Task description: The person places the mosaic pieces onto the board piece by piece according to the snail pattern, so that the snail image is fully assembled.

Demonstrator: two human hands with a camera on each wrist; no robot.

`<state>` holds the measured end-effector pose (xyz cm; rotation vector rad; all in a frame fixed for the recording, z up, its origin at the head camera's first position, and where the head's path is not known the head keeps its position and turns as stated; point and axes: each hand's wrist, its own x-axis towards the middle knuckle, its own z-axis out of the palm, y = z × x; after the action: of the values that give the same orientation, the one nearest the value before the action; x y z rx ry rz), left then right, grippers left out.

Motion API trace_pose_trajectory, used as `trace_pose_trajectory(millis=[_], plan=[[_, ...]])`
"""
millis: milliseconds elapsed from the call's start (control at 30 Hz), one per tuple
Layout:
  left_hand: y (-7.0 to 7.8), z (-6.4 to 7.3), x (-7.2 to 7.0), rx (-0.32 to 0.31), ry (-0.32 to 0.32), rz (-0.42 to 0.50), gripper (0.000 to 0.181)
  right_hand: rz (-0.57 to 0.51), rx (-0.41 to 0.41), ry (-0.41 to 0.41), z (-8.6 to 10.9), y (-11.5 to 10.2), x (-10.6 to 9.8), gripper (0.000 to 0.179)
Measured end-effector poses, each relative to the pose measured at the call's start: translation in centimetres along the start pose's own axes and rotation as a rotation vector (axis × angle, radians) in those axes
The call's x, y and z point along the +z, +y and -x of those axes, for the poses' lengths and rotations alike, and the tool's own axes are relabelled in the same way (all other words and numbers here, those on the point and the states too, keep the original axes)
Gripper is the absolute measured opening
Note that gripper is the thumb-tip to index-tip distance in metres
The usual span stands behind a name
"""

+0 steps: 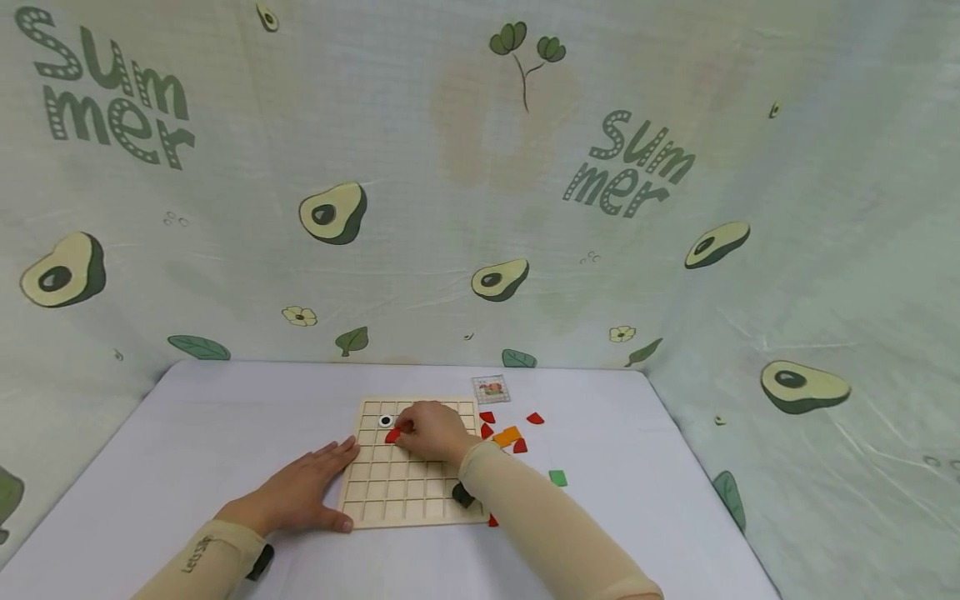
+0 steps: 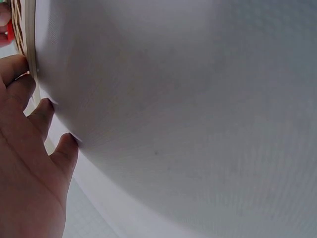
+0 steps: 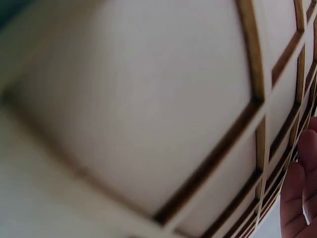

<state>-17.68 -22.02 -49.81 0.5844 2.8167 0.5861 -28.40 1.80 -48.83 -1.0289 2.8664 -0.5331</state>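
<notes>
A wooden grid board (image 1: 375, 510) with raised strips lies on the table. Near its upper left, a white tile with a black dot (image 1: 386, 421) sits in a cell. Just below that tile, my right hand (image 1: 431, 430) reaches over the board and pinches a red quarter-round piece (image 1: 393, 436) at the fingertips. The red piece (image 2: 10, 30) also shows at the left wrist view's upper left corner. With fingers spread, my left hand (image 1: 303, 492) rests along the board's left edge. In the right wrist view, grid cells fill most of the picture and the right fingers (image 3: 293, 198) show at the right edge.
Right of the board lie several red pieces (image 1: 535, 418), an orange piece (image 1: 507, 437) and a green square (image 1: 558, 477). A small picture card (image 1: 491, 389) lies behind the board's right corner. A printed cloth (image 1: 420, 317) hangs behind the white table (image 1: 247, 417).
</notes>
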Motion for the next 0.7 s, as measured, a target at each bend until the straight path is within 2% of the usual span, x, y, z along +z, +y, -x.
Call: trace_pose_trajectory(millis=[700], plan=[[-0.15,0.04,0.03,0.029,0.031,-0.008,0.118,0.025,0.006,0.002,-0.67,-0.77,0.69,0.022]])
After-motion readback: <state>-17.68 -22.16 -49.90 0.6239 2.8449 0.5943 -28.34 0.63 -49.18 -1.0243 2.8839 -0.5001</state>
